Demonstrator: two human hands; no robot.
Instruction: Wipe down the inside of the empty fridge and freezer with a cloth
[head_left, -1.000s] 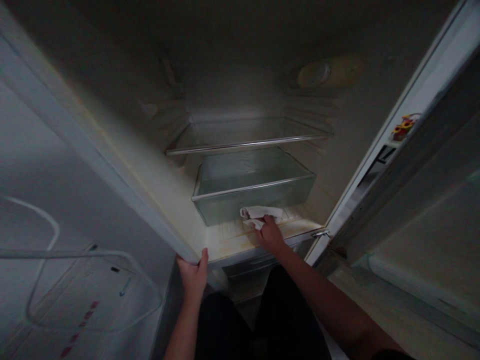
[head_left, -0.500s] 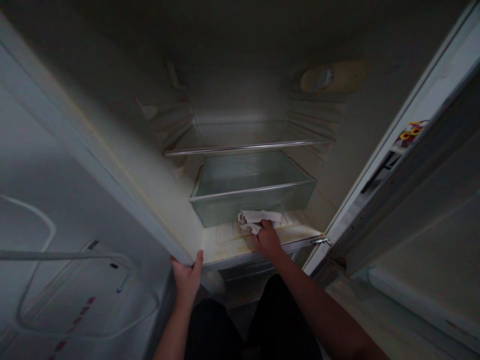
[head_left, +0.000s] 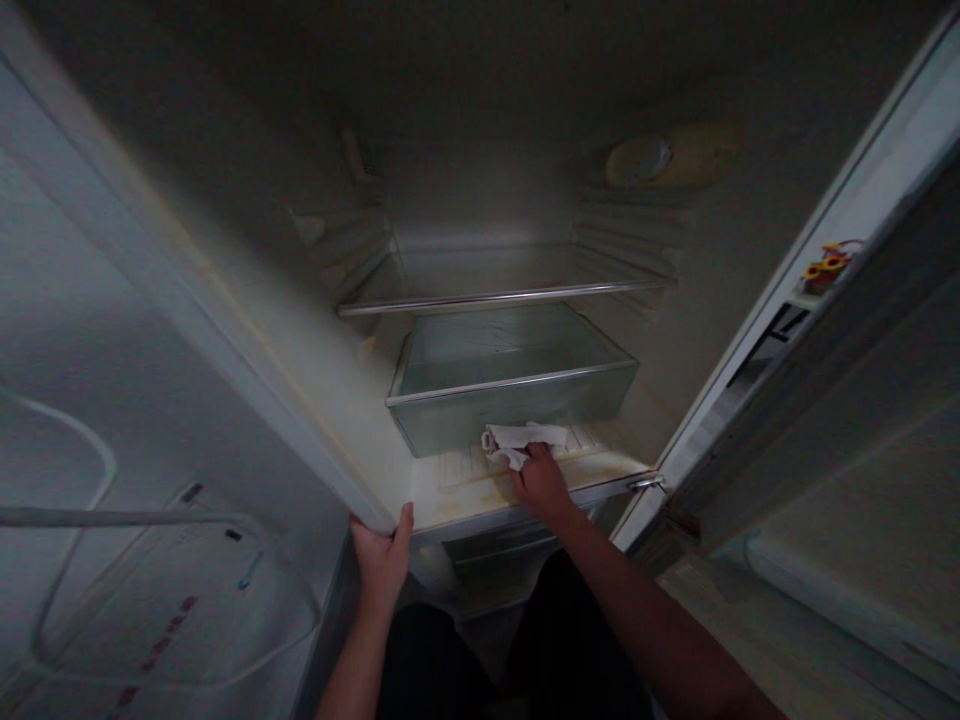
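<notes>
I look into an open, dim fridge. My right hand (head_left: 538, 478) presses a crumpled white cloth (head_left: 519, 442) on the stained fridge floor (head_left: 465, 490), right in front of a clear drawer (head_left: 510, 395). My left hand (head_left: 384, 560) grips the lower corner of the fridge's left side wall (head_left: 300, 400). A glass shelf (head_left: 502, 285) sits above the drawer.
The open fridge door (head_left: 97, 480) with a wire rail stands on the left. A round light housing (head_left: 660, 155) sits on the inner right wall. To the right is a white frame edge with a small flower magnet (head_left: 823, 268). My dark-clothed legs are below.
My right hand and the cloth have shifted slightly on the fridge floor. The left hand keeps its grip. The view has moved a little.
</notes>
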